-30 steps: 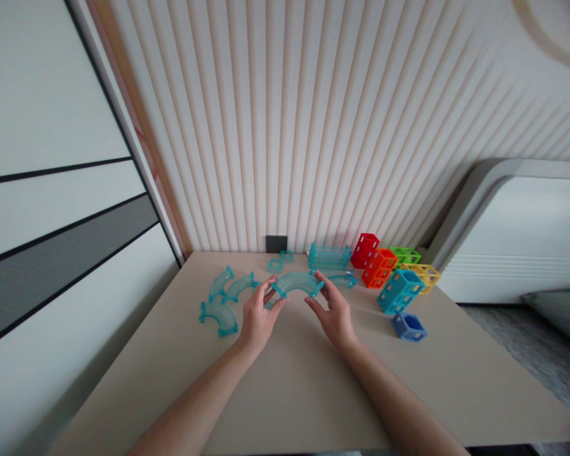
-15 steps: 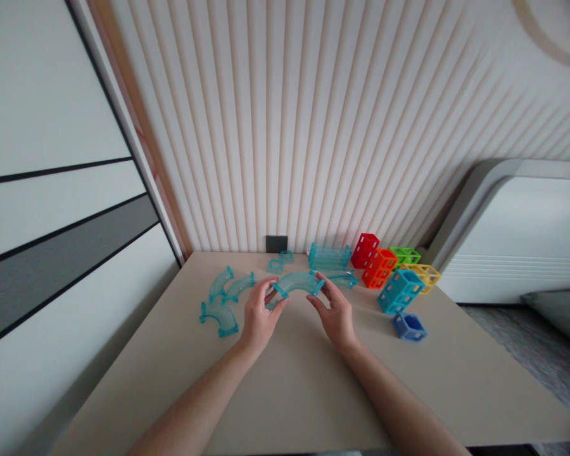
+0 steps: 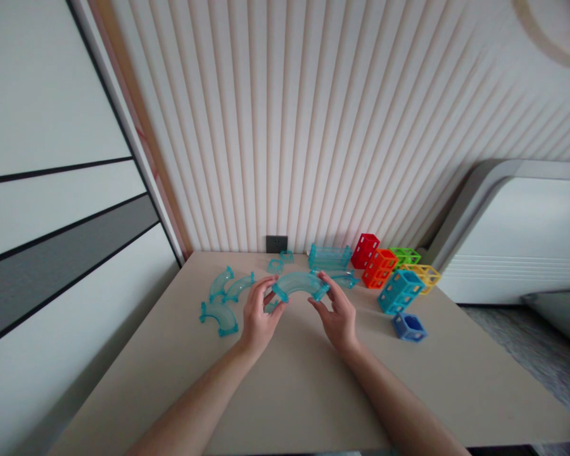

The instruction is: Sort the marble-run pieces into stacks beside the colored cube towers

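Note:
A curved translucent teal track piece (image 3: 300, 284) is held up over the table between both hands. My left hand (image 3: 262, 311) is closed on its left end, thumb below and fingers behind. At the other end, my right hand (image 3: 336, 309) grips it between thumb and fingers. Left of my hands lie more curved track pieces: one in front (image 3: 220, 316), one behind it (image 3: 221, 283) and another beside that (image 3: 239, 287). Part of a further teal piece (image 3: 270, 306) shows behind my left fingers.
Straight teal track pieces (image 3: 330, 256) and small teal frames (image 3: 275, 265) lie at the back. To the right stand red (image 3: 365, 251), orange (image 3: 380, 268), green (image 3: 405, 256), yellow (image 3: 425, 277), light blue (image 3: 401, 291) and dark blue (image 3: 409, 327) blocks. A ribbed wall (image 3: 247, 126) with a black socket (image 3: 277, 244) borders the table (image 3: 285, 392).
The held track piece has tilted slightly, showing more of its curved face, and its right end has shifted a little to the right with my right hand. Other things stay put.

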Motion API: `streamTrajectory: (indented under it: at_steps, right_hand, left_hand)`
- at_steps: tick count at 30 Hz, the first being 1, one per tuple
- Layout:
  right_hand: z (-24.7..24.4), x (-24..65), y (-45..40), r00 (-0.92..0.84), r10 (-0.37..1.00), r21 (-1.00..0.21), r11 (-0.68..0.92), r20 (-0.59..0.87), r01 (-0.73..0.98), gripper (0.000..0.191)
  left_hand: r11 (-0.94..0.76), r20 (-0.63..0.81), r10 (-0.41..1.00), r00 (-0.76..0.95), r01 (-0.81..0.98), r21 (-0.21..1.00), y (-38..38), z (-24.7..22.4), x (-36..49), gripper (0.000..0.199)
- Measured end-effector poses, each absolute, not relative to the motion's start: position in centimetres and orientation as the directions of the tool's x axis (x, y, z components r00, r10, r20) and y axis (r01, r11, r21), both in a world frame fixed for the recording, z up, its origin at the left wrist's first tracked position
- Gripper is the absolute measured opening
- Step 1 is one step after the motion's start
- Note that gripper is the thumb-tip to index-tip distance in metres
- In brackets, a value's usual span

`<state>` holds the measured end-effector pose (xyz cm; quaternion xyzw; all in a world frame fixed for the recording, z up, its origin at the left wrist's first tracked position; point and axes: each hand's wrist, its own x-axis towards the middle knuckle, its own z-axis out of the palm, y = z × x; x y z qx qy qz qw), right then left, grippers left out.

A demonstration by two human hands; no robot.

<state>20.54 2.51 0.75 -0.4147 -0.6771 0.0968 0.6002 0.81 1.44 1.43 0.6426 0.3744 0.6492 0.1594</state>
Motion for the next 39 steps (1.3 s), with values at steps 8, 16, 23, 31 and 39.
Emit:
streamTrajectory:
  at_steps: [8,16,23,31,39]
  right_hand:
    - [1.9,20.6,2.1,0.069,0.618,-0.535,0.613,0.783,0.582,0.045]
    - [0.4,20.6,2.5,0.123,0.644,-0.608,0.617,0.755,0.499,0.054]
    - [-0.2,20.8,2.8,0.131,0.705,-0.692,0.612,0.697,0.383,0.056]
    - [0.5,20.6,2.6,0.11,0.688,-0.659,0.619,0.717,0.427,0.053]
    - [1.4,20.6,2.4,0.116,0.726,-0.66,0.531,0.678,0.531,0.048]
  left_hand:
    - [-0.738,0.799,0.597,-0.08,0.336,0.585,1.2,1.6,0.6,0.039]
    - [-0.758,0.849,0.524,-0.068,0.417,0.501,1.3,1.3,0.5,0.042]
    - [-0.736,0.853,0.517,-0.076,0.471,0.487,1.3,1.3,0.5,0.039]
    - [-0.697,0.817,0.568,-0.1,0.468,0.543,1.5,1.1,0.4,0.037]
    - [-0.665,0.778,0.618,-0.116,0.451,0.595,1.9,1.2,0.5,0.035]
